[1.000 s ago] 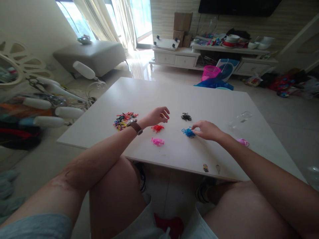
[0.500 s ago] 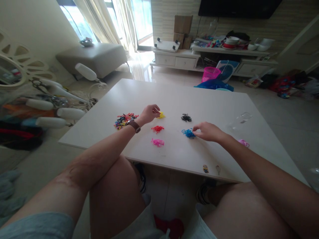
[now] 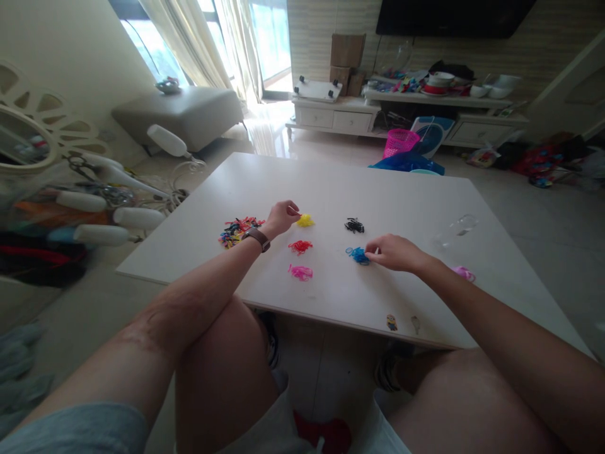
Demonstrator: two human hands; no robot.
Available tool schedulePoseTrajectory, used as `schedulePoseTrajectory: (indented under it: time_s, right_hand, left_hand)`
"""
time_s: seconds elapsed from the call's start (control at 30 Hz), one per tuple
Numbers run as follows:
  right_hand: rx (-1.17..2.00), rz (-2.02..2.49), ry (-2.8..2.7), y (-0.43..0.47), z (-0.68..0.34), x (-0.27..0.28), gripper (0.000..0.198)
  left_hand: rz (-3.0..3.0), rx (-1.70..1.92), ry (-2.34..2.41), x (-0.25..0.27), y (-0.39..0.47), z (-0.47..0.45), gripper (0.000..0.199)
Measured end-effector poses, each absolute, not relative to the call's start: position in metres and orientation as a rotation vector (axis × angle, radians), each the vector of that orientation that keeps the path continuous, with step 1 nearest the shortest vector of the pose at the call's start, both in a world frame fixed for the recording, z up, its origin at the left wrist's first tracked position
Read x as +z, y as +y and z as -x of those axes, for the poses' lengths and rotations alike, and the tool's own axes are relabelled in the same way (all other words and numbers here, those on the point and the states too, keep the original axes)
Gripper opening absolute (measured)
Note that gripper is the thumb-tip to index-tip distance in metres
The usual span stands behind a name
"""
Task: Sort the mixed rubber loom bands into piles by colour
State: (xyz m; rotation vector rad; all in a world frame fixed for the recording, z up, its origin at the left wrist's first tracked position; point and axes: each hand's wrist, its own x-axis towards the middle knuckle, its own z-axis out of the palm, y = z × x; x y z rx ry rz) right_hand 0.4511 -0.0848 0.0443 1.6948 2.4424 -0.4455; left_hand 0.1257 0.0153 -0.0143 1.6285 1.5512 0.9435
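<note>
My left hand point(image 3: 283, 216), wearing a brown-strapped watch, is pinched just left of the yellow pile of small rubber bands point(image 3: 306, 221). A small reddish band seems to show at its fingertips. My right hand point(image 3: 392, 252) is closed at the edge of the blue rubber-band pile point(image 3: 358, 255), fingertips touching it; what they hold is hidden. A red pile point(image 3: 300, 246) and a pink pile point(image 3: 301, 272) lie in a column below the yellow one. The black pile point(image 3: 354, 225) sits beyond the blue. Left of my left wrist is a mixed-colour heap point(image 3: 236, 231), partly covered.
The white table point(image 3: 331, 183) also bears a clear container point(image 3: 463, 224), a light-pink item point(image 3: 464, 273) behind my right forearm, and a minion sticker point(image 3: 392, 322) near the front edge. A white-shaded lamp point(image 3: 139, 218) stands close to the table's left side.
My left hand has shifted slightly back from the yellow pile, showing more of it. My right hand stays at the blue pile. The view has moved slightly.
</note>
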Motion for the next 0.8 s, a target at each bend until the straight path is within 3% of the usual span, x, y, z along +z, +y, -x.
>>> schedulePoseTrajectory:
  time_s: [0.53,0.8]
  right_hand:
    - [-0.422,-1.722,2.501,-0.085,-0.453,0.049,0.023]
    - [-0.445,-1.742,2.479,-0.086,-0.452,0.051,0.023]
  left_hand:
    - [-1.684,1.054,1.609,-0.022,0.033,-0.138,0.013]
    - [-1.872,0.615,1.235,-0.003,0.015,-0.109,0.021]
